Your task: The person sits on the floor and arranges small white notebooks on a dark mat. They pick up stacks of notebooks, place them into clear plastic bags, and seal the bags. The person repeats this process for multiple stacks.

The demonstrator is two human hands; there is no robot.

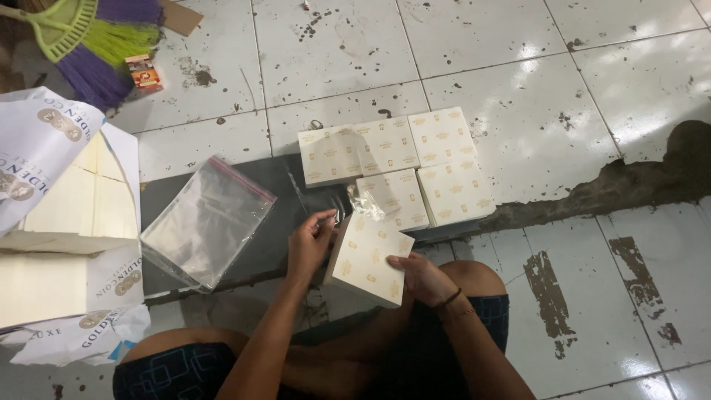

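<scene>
Head view: stained white tile floor (518, 89), broom (89, 37) at corner.

Dim, glare on glossy floor tiles (518, 96)

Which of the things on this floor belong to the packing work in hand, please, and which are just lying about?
In hand: cream box held by left hand and right hand; four matching boxes; clear zip bags; wrapped box stacks.

Lying about: broom; small red packet.
</scene>
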